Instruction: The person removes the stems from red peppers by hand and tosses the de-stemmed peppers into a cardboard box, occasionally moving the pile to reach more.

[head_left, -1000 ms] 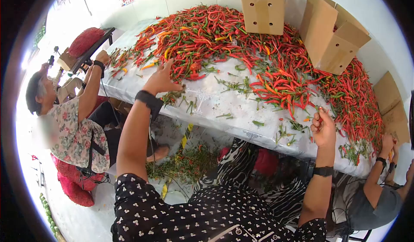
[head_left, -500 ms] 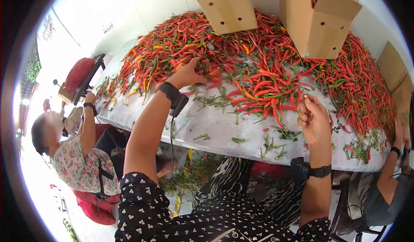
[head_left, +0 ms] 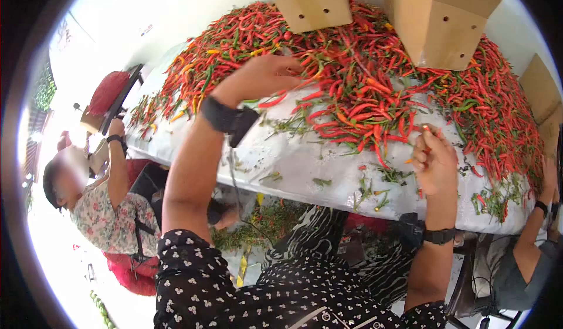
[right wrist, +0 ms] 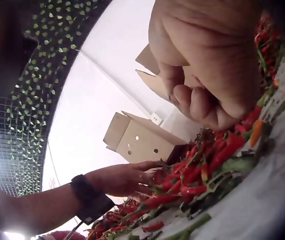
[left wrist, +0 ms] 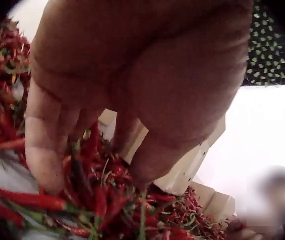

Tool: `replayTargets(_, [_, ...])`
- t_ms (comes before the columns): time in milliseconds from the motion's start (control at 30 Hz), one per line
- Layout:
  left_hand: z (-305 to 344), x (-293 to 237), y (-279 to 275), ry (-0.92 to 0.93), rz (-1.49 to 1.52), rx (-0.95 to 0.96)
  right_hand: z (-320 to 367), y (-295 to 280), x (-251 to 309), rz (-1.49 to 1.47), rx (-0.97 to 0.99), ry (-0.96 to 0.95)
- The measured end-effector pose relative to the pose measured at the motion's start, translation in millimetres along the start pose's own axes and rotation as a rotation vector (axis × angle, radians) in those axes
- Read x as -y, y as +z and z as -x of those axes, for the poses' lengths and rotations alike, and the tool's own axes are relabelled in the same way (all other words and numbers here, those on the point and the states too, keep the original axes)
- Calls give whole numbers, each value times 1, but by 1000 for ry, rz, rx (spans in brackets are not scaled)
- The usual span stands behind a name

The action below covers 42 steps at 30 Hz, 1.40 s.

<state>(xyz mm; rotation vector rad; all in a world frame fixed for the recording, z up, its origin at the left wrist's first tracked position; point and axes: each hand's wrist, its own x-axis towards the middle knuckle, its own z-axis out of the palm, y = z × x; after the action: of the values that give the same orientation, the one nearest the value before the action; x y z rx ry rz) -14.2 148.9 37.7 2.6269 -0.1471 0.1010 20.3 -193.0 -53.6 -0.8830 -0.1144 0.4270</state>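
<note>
On the white table (head_left: 305, 165), slender red, green-stemmed chilies (head_left: 363, 94) lie heaped.

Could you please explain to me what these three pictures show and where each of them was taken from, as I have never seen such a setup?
There is no machine here: a person works with two bare hands and wears three cameras. The wide picture comes from the head camera, looking down at a table under a pale cover, heaped with red and green chillies. Cardboard boxes stand at the back. The other two pictures come from the wrists, so each hand fills its own picture. The left hand reaches into the heap, fingers curled down around some chillies. The right hand is near the table's front edge, fingers curled round what looks like one red chilli.
</note>
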Motion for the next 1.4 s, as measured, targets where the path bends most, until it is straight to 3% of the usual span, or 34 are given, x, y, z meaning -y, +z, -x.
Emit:
replayTargets(167, [96,69,-47,-259,-468,-53,9,3,8,-24,33,-21])
replayTargets(233, [126,76,-47,-517,-548,69,10,4,10,-30,62,-22])
replayTargets(367, [148,108,-26,-533,-431,135,7,10,5,-24,68,-28])
replayTargets(400, [141,103,-24,-694,-254,151,6,12,2,-3,46,-16])
replayTargets(433, [134,106,-18,-682,-249,146,4,13,-1,17,21,-5])
replayTargets(567, [89,101,14,-125,-214,121,0,15,-9,44,23,30])
replayTargets(667, [44,52,30,-106,-74,220,0,16,-11,62,-4,25])
replayTargets(733, [16,38,43,177,-43,57,-1,15,-12,46,-19,40])
replayTargets(867, [-26,-14,47,146,108,-32,-5,9,-10,25,-28,50])
replayTargets(967, [-61,-16,60,267,170,-142,-6,13,-7,-16,-19,64])
replayTargets(1033, [-77,-16,72,344,17,-183,-9,8,-7,-30,-21,82])
replayTargets(1067, [-80,-19,74,240,39,-78,-8,11,-6,-50,-24,97])
replayTargets(1100, [-84,-18,79,247,44,-70,-8,11,-5,-69,-26,113])
replayTargets(1200, [-92,-8,92,216,-241,-150,-9,8,-3,-87,-13,120])
replayTargets(1400, [-80,-13,86,144,-78,-70,-10,3,-6,-79,23,114])
